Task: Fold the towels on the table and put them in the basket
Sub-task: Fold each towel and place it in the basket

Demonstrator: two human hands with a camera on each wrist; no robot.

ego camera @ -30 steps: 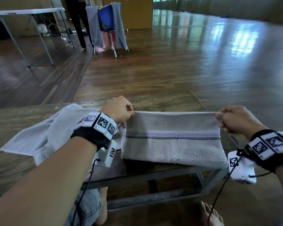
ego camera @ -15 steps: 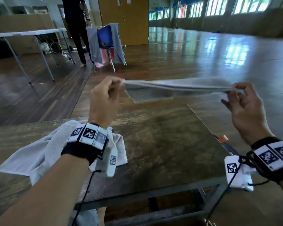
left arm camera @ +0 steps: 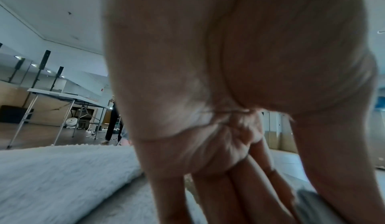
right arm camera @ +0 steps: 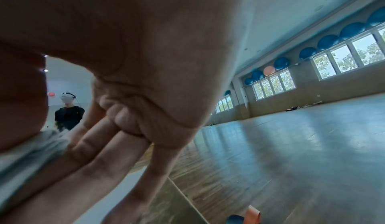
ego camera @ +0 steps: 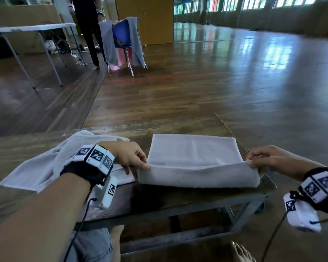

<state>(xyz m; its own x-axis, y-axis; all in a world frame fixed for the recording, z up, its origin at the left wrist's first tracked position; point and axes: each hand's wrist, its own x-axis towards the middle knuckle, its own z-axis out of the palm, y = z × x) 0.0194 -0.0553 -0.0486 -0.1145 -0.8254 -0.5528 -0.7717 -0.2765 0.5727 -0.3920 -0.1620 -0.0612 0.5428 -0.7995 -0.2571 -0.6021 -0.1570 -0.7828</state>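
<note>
A grey towel lies spread on the right part of the wooden table, its near edge lifted and doubled over. My left hand pinches its near left corner. My right hand pinches the near right corner at the table's right edge. A second, white towel lies crumpled on the left, partly under my left wrist; it fills the lower left of the left wrist view as white towel. In the right wrist view grey towel shows under my thumb. No basket is in view.
The table's front edge is close to me, with my knee and bare foot below it. Beyond lie open wooden floor, a blue chair draped with towels, a folding table and a standing person.
The towel, first hanging over the front edge, was swung up into the air at arm's length, then laid flat on the table. Both hands have kept their corners and come back down near the front.
</note>
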